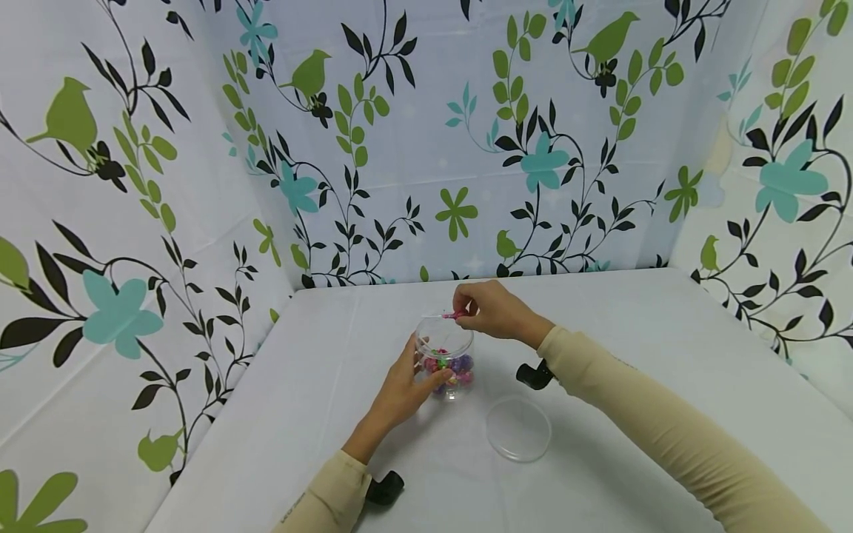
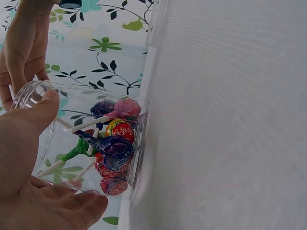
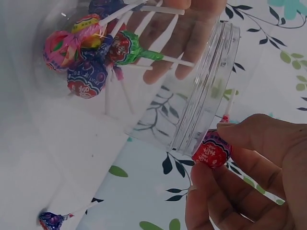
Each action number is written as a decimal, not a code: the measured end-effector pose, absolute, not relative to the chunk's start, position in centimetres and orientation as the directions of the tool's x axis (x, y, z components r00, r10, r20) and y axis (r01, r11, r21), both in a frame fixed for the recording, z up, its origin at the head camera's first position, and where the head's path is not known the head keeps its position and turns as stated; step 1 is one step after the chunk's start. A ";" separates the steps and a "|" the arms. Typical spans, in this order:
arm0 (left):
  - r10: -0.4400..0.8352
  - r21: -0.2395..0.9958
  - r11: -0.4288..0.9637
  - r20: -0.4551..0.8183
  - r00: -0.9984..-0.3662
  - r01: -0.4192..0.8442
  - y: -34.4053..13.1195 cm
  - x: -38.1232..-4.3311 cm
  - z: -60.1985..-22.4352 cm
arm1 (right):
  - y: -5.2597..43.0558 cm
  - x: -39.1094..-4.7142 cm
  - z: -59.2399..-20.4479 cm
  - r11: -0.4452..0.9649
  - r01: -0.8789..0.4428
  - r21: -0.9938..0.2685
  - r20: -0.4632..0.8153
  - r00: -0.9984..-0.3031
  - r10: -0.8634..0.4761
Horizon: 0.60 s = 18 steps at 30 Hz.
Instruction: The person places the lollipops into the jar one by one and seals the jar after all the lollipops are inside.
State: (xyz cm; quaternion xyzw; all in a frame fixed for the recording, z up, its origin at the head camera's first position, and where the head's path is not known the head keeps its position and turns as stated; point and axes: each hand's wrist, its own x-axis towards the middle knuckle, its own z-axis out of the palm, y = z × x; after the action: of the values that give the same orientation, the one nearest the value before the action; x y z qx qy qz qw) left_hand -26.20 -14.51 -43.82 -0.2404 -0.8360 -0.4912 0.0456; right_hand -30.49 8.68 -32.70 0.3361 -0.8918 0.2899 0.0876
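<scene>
My left hand [image 1: 400, 390] holds a clear plastic jar [image 1: 429, 334], its thumb and fingers round the side. Inside, in the left wrist view, lie several wrapped lollipops [image 2: 115, 151] in purple, pink, red, yellow and green, with white sticks. My right hand [image 1: 496, 309] is at the jar's open mouth. Between thumb and fingers it pinches a red-and-purple lollipop [image 3: 212, 151], whose head is right by the rim in the right wrist view. In the head view this lollipop is mostly hidden by the hand.
A round clear lid [image 1: 518, 429] lies on the white-covered table [image 1: 600, 451], right of the jar and nearer to me. Another purple lollipop [image 3: 50, 220] shows at the lower left of the right wrist view. Patterned cloth [image 1: 453, 148] hangs behind and at both sides.
</scene>
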 end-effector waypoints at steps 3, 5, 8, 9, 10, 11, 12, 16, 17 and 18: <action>0.356 0.798 0.406 0.311 -0.881 0.446 -14.6 -26.2 -43.8 | 8.5 -30.4 -32.8 0.607 -0.654 -0.451 0.351 -0.755 -0.553; 0.357 0.798 0.403 0.313 -0.880 0.447 -14.6 -26.2 -43.9 | 8.4 -30.3 -32.8 0.603 -0.663 -0.443 0.354 -0.748 -0.562; 0.360 0.799 0.396 0.318 -0.877 0.453 -14.6 -26.3 -43.9 | 8.4 -30.3 -32.8 0.589 -0.685 -0.428 0.368 -0.728 -0.579; 0.361 0.799 0.394 0.320 -0.876 0.454 -14.6 -26.3 -43.9 | 8.4 -30.3 -32.9 0.587 -0.691 -0.422 0.375 -0.722 -0.581; 0.362 0.799 0.393 0.321 -0.875 0.455 -14.5 -26.3 -43.9 | 8.5 -30.3 -32.9 0.583 -0.698 -0.416 0.384 -0.716 -0.582; 0.361 0.798 0.393 0.322 -0.875 0.457 -14.5 -26.3 -43.9 | 8.5 -30.4 -32.9 0.581 -0.702 -0.412 0.395 -0.712 -0.581; 0.362 0.799 0.391 0.323 -0.874 0.457 -14.5 -26.3 -43.9 | 8.6 -30.4 -32.9 0.581 -0.704 -0.409 0.404 -0.710 -0.576; 0.355 0.799 0.398 0.320 -0.878 0.451 -14.5 -26.2 -43.8 | 9.0 -30.6 -32.9 0.603 -0.680 -0.417 0.419 -0.732 -0.537; 0.354 0.799 0.399 0.319 -0.879 0.450 -14.5 -26.2 -43.8 | 9.2 -30.6 -32.9 0.612 -0.671 -0.419 0.419 -0.741 -0.526; 0.353 0.799 0.400 0.318 -0.880 0.449 -14.4 -26.2 -43.8 | 9.4 -30.7 -33.0 0.621 -0.662 -0.420 0.417 -0.749 -0.515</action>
State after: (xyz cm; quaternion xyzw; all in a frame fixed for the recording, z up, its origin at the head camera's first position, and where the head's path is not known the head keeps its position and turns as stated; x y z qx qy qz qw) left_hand -26.19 -14.44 -43.75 -0.2402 -0.8352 -0.4923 0.0486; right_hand -30.67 9.39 -32.96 0.3303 -0.8909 0.2837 0.1289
